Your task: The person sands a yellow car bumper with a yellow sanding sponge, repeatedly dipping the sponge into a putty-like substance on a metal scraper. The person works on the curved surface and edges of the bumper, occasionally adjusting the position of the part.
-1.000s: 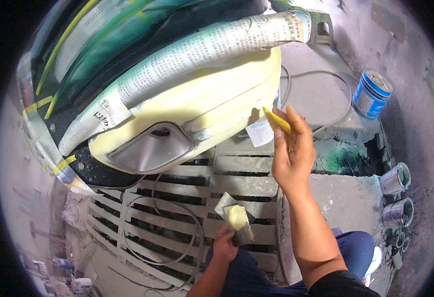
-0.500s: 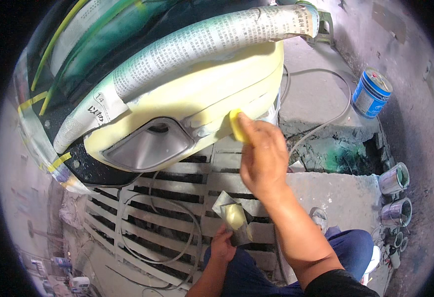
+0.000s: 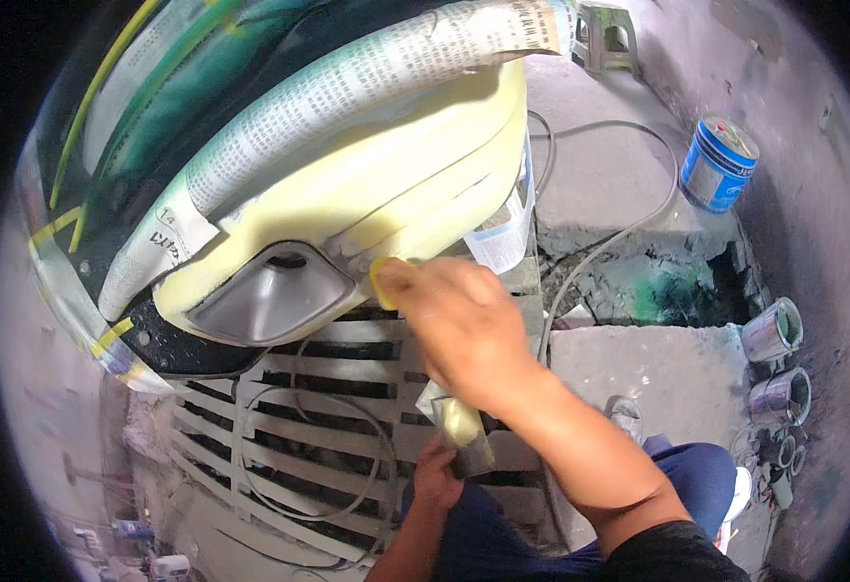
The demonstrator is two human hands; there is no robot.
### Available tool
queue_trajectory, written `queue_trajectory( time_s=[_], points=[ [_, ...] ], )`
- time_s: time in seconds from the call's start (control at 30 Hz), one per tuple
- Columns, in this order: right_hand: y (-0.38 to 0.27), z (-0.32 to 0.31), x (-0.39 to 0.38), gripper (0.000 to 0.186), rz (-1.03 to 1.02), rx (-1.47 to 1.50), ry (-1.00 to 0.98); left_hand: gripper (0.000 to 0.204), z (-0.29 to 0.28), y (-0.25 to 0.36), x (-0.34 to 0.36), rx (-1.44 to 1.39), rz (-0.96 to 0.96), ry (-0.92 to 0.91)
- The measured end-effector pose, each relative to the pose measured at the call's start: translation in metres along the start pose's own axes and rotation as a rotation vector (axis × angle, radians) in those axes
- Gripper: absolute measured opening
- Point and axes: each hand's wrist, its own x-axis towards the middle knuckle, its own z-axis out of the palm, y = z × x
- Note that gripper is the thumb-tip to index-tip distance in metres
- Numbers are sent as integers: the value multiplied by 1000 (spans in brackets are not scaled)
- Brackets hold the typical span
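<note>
My right hand (image 3: 473, 325) pinches a yellow spreader (image 3: 382, 284) against the lower edge of a pale-yellow car bumper (image 3: 386, 175), just right of its grey exhaust trim (image 3: 274, 296). Grey smears mark the bumper around the blade. Low in the middle, my left hand (image 3: 434, 475) grips a dark flat mixing board (image 3: 475, 456) with a lump of pale-yellow putty (image 3: 461, 423) on it. My right forearm passes close by the board, partly hiding its upper right side. Printed paper (image 3: 347, 92) masks the strip along the bumper's top.
Below the bumper lies a slatted floor grate (image 3: 318, 446) with a loose grey hose (image 3: 628, 228) running beyond it. A blue can (image 3: 721, 165) stands at right. Paint-stained cups (image 3: 779, 396) line the right wall. A white tub (image 3: 502, 238) sits behind the bumper's end, near a stool (image 3: 604, 39).
My right hand has moved left along the bumper with the spreader, toward the exhaust trim. The left hand and board stay almost in place. The whole view has shifted slightly.
</note>
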Motion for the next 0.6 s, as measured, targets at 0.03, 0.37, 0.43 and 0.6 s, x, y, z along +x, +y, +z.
queue_trajectory(
  time_s=[0.03,0.37,0.43,0.6],
  points=[
    [3,-6,-2,39,20,86,-46,45,-4,0,1,18,6,-18],
    [17,-23,-5,79,747,1184,285,49,20,2,-4,44,12,-30],
    [9,-13,-1,81,737,1131,242,50,22,3,-4,23,2,-37],
    [-15,6,-4,86,674,949,68,44,14,3,-6,28,12,10]
  ],
)
